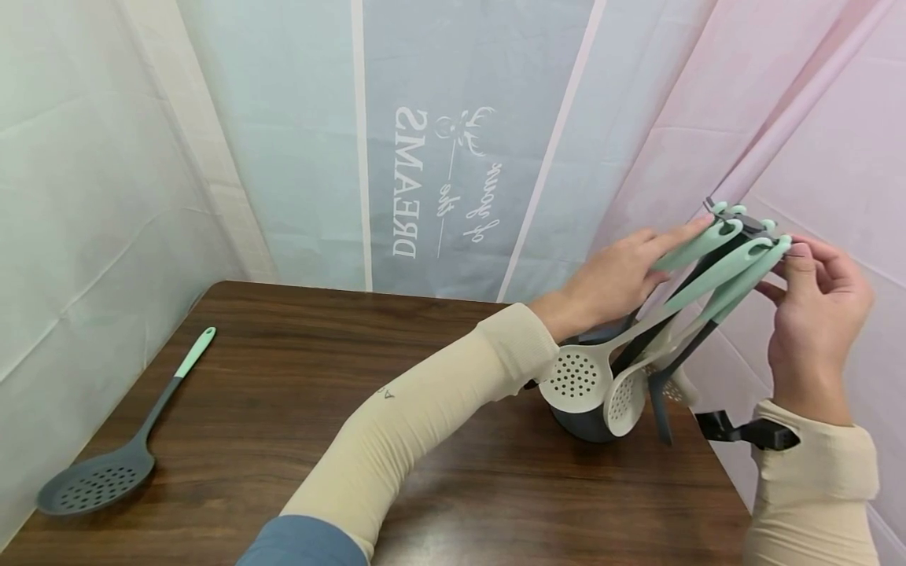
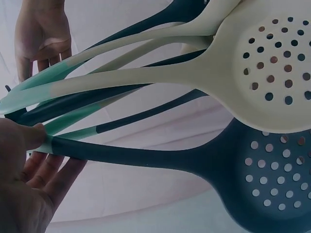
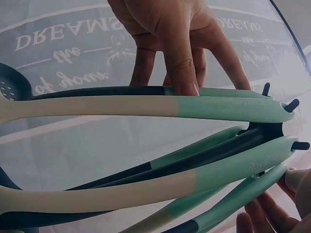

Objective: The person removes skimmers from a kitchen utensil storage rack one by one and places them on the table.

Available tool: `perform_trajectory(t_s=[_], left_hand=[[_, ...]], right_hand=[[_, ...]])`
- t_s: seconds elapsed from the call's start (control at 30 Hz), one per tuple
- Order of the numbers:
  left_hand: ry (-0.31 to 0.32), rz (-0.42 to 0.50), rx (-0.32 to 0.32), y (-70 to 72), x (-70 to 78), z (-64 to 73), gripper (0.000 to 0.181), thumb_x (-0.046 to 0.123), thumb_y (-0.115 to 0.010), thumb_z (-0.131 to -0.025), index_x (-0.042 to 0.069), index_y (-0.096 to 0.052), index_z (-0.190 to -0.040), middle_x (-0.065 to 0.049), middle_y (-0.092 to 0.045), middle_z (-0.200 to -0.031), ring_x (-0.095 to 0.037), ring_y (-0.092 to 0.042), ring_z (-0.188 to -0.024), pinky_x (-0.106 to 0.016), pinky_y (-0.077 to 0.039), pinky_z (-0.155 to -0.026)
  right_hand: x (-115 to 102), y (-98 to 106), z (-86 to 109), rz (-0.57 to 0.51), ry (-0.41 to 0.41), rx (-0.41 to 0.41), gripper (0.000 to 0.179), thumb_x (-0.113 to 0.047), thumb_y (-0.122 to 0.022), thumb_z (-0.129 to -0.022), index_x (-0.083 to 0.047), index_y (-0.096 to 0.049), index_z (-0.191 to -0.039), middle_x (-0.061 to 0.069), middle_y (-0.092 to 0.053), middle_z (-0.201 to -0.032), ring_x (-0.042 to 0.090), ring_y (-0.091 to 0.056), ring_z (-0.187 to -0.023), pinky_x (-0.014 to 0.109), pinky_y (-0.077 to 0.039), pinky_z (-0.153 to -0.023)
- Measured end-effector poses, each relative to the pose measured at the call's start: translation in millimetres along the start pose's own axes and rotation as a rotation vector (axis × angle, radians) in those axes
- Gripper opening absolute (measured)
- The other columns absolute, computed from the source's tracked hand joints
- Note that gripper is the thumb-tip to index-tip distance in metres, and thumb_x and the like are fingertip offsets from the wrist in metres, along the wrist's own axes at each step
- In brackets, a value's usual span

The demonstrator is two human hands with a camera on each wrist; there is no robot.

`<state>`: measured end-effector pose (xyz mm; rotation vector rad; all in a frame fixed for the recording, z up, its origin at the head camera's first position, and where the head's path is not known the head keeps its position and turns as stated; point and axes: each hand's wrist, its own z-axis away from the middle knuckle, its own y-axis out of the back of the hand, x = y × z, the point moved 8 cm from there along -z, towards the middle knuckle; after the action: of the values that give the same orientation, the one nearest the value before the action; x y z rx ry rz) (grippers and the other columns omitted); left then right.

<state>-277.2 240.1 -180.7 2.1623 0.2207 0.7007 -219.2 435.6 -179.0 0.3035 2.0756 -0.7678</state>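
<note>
Mint-handled kitchen utensils hang by their handle ends from a dark rack top [image 1: 745,223] at the right. My left hand [image 1: 616,271] holds the mint handle of a dark slotted skimmer [image 2: 274,170], thumb on one side and fingers on the other. My right hand [image 1: 817,314] pinches the handle end of a dark utensil [image 1: 697,346], its narrow head seen edge-on, beside a rack hook. A beige skimmer [image 1: 575,377] and a beige slotted spoon [image 1: 624,401] hang at the front. Overlapping utensils hide most of the rack's post.
Another dark slotted skimmer [image 1: 99,481] with a mint handle lies at the left of the brown wooden table [image 1: 467,487]. Fabric with printed lettering [image 1: 446,181] hangs behind, and pale curtains enclose both sides.
</note>
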Motion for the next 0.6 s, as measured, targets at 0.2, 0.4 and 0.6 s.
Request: perform_trajectory(t_s=[0.2,0.4,0.6], left_hand=[[-0.035,-0.032,0.024,0.4,2.1,1.1,0.067,0.02,-0.057,-0.105,0.03,-0.025,-0.163,0.0,-0.061,-0.127,-0.01,-0.059,-0.106,-0.016,-0.046,-0.084],[-0.039,-0.023,0.038,0.0,2.0,2.6,0.065,0.02,-0.055,-0.106,0.028,-0.026,-0.163,0.0,-0.06,-0.121,-0.009,-0.057,-0.093,-0.016,-0.045,-0.075],[-0.039,-0.037,0.038,-1.3,3.6,2.0,0.067,0.018,-0.056,-0.106,0.027,-0.024,-0.164,-0.001,-0.06,-0.117,-0.009,-0.055,-0.087,-0.015,-0.046,-0.07]], right_hand=[[-0.8,-0.4,-0.7,-0.01,0.008,-0.006,0.03,-0.007,-0.08,-0.087,0.011,-0.07,-0.11,0.014,-0.071,-0.096,0.019,-0.072,-0.079,0.023,-0.059,-0.058],[0.5,-0.2,-0.8,-0.026,0.003,-0.002,0.028,-0.004,-0.079,-0.088,0.012,-0.07,-0.109,0.014,-0.071,-0.093,0.02,-0.072,-0.076,0.024,-0.058,-0.056],[0.2,-0.5,-1.5,-0.012,0.005,-0.004,0.029,-0.006,-0.079,-0.088,0.012,-0.07,-0.11,0.014,-0.071,-0.095,0.019,-0.072,-0.077,0.023,-0.059,-0.057]])
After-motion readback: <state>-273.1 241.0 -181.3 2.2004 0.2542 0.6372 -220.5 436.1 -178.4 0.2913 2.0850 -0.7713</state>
